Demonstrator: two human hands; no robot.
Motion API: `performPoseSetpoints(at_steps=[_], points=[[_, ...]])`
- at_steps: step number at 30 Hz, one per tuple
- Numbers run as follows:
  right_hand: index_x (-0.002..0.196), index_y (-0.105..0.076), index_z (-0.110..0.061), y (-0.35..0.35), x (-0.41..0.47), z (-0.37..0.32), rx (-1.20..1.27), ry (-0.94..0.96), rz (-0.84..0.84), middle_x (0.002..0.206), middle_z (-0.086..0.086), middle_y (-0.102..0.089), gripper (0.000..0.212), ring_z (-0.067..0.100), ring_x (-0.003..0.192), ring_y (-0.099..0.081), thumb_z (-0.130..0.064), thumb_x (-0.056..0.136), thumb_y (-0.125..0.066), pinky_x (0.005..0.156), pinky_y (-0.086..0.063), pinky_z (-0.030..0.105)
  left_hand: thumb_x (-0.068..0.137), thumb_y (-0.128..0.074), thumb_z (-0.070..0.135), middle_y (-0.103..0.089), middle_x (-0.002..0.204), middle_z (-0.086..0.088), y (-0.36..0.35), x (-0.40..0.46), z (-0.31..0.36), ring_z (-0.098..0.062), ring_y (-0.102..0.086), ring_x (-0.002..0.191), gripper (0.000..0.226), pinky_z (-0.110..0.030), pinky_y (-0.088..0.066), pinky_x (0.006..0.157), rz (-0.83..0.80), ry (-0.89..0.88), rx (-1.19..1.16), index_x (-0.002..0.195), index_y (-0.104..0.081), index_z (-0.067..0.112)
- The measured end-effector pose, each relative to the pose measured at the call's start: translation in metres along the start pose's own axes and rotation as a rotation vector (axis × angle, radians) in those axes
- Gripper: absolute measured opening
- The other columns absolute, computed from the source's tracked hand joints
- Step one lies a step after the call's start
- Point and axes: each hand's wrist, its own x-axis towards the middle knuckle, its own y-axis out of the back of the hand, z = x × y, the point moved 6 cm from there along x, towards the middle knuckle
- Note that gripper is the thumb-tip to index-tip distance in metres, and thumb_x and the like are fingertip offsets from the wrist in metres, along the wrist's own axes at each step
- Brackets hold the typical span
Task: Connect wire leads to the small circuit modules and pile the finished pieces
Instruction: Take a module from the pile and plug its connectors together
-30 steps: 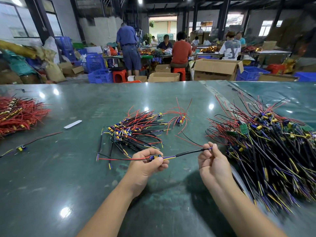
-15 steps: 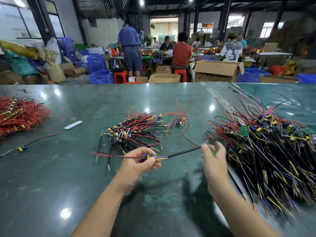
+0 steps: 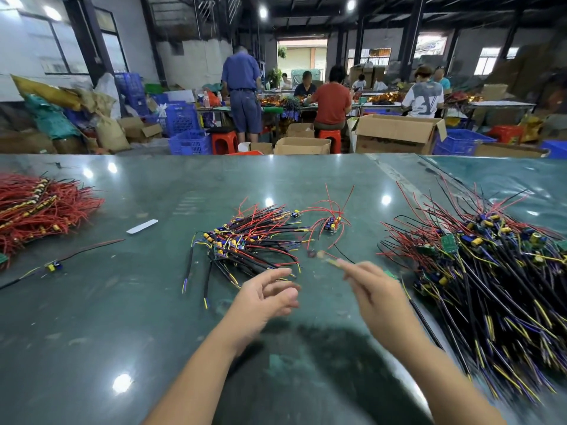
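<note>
Busy workshop behind, glossy green desk point(image 3: 129, 302) up front. The left hand point(image 3: 260, 302) hovers with its fingers loose and spread, holding nothing, just short of the finished pile point(image 3: 245, 240) at centre. The right hand point(image 3: 377, 296) is blurred; whether it pinches anything I cannot tell. Unworked modules point(image 3: 491, 271) heap to the right. Light, floppy leads on fragile boards: best grip the sleeved black wire, not the solder joints.

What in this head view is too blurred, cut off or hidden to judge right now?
- Right hand: motion blur; whether its fingers pinch anything is unclear.
- Big black-and-yellow wire pile: cut off by the right edge.
- Red wire heap: cut off by the left edge.
</note>
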Motion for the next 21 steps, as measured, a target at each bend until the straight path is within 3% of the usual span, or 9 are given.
performPoseSetpoints(at_steps=[3, 5, 8, 10, 12, 15, 18, 21], points=[[0.118, -0.064, 0.003, 0.033, 0.003, 0.021, -0.241, -0.117, 0.203, 0.087, 0.016, -0.064, 0.044, 0.029, 0.074, -0.060, 0.019, 0.077, -0.061, 0.067, -0.045, 0.031, 0.091, -0.058, 0.002, -0.072, 0.091, -0.008, 0.008, 0.002, 0.001, -0.010, -0.068, 0.070, 0.020, -0.018, -0.051, 0.062, 0.068, -0.050, 0.106, 0.106, -0.065, 0.011], [0.119, -0.061, 0.006, 0.046, 0.000, 0.040, -0.436, -0.279, 0.183, 0.090, 0.022, -0.064, 0.051, 0.039, 0.077, -0.060, 0.021, 0.071, -0.060, 0.065, -0.046, 0.038, 0.090, -0.056, -0.002, -0.073, 0.081, -0.003, 0.013, 0.005, 0.002, -0.007, -0.065, 0.064, 0.019, -0.017, -0.049, 0.059, 0.124, -0.100, 0.148, 0.099, -0.067, 0.010], [0.114, -0.065, -0.004, 0.037, -0.004, 0.063, -0.703, -0.455, -0.121, 0.101, 0.017, -0.065, 0.036, 0.036, 0.093, -0.056, 0.004, 0.081, -0.053, 0.079, -0.040, 0.040, 0.088, -0.056, -0.004, -0.071, 0.074, 0.006, 0.028, 0.009, 0.005, -0.003, -0.061, 0.064, 0.026, -0.018, -0.046, 0.065, 0.290, -0.189, 0.310, 0.085, -0.068, 0.018], [0.111, -0.063, -0.018, 0.024, -0.007, 0.068, -0.809, -0.458, -0.299, 0.113, 0.004, -0.062, 0.033, 0.027, 0.107, -0.053, -0.008, 0.084, -0.047, 0.089, -0.036, 0.034, 0.085, -0.058, 0.001, -0.069, 0.082, 0.009, 0.044, 0.010, 0.009, -0.005, -0.056, 0.070, 0.026, -0.019, -0.041, 0.070, 0.458, -0.255, 0.593, 0.085, -0.069, 0.024], [0.111, -0.063, -0.021, 0.017, -0.011, 0.068, -0.777, -0.470, -0.299, 0.118, 0.002, -0.059, 0.032, 0.028, 0.106, -0.051, -0.011, 0.085, -0.047, 0.088, -0.038, 0.034, 0.084, -0.058, 0.004, -0.067, 0.104, 0.003, 0.063, 0.010, 0.011, -0.016, -0.050, 0.094, 0.027, -0.020, -0.034, 0.084, 0.619, -0.274, 0.864, 0.098, -0.071, 0.022], [0.099, -0.072, -0.014, 0.011, -0.012, 0.058, -0.633, -0.428, -0.125, 0.107, 0.010, -0.066, 0.024, 0.038, 0.092, -0.054, -0.006, 0.079, -0.061, 0.077, -0.044, 0.040, 0.085, -0.055, 0.007, -0.052, 0.137, -0.006, 0.089, 0.019, 0.000, -0.030, -0.037, 0.121, 0.040, -0.028, -0.021, 0.105, 0.677, -0.120, 1.045, 0.123, -0.062, 0.020], [0.087, -0.075, -0.007, -0.004, -0.012, 0.041, -0.395, -0.284, -0.013, 0.094, 0.012, -0.068, 0.019, 0.039, 0.081, -0.059, 0.003, 0.072, -0.069, 0.072, -0.050, 0.044, 0.083, -0.053, 0.003, -0.059, 0.127, -0.006, 0.088, 0.024, 0.001, -0.028, -0.045, 0.116, 0.038, -0.030, -0.027, 0.100, 0.709, -0.157, 0.992, 0.115, -0.066, 0.019], [0.097, -0.072, -0.007, -0.027, -0.016, 0.037, -0.221, -0.230, -0.079, 0.100, 0.007, -0.065, 0.022, 0.033, 0.094, -0.060, 0.002, 0.078, -0.065, 0.084, -0.048, 0.039, 0.084, -0.050, 0.002, -0.062, 0.116, -0.002, 0.077, 0.030, 0.009, -0.026, -0.049, 0.105, 0.032, -0.032, -0.036, 0.090, 0.742, -0.228, 1.024, 0.103, -0.069, 0.019]])
